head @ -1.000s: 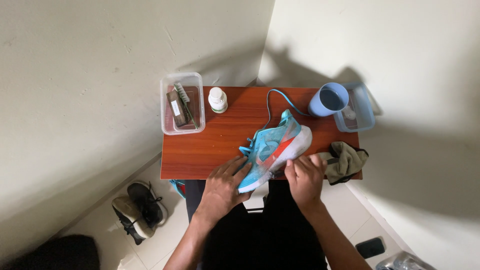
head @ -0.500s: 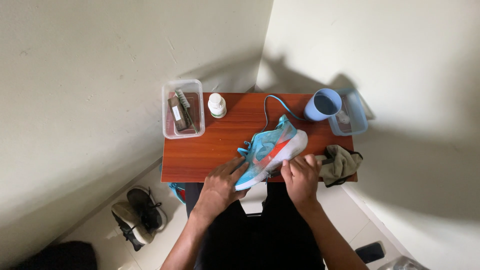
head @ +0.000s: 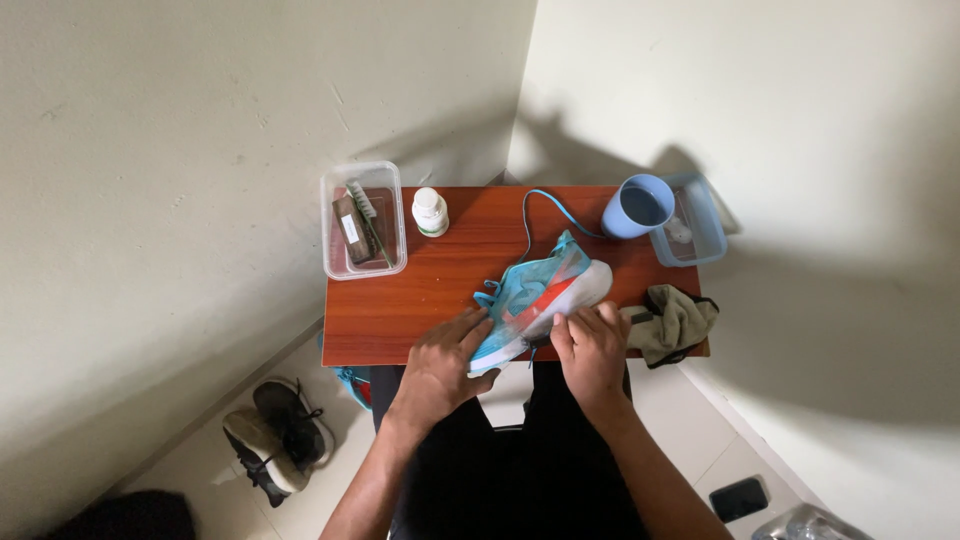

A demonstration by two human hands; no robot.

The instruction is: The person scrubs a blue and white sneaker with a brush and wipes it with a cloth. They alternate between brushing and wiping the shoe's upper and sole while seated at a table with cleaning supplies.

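Note:
A light-blue sneaker [head: 540, 285] with an orange-red side mark and a white sole lies on its side on a small red-brown table [head: 430, 290]. Its blue lace [head: 535, 210] trails toward the back of the table. My left hand [head: 445, 355] grips the sneaker's near end at the toe. My right hand [head: 590, 345] holds the sole edge beside it. Both hands sit at the table's front edge.
A clear box [head: 363, 230] with brushes stands at the back left, a white bottle [head: 430, 212] next to it. A blue cup [head: 640, 207] and a clear tub [head: 692, 228] stand at back right. An olive cloth [head: 675, 322] lies right. Dark shoes [head: 275, 435] rest on the floor.
Both hands have stayed on the sneaker; my view has shifted slightly, and the shoe sits a little closer to the table's front edge.

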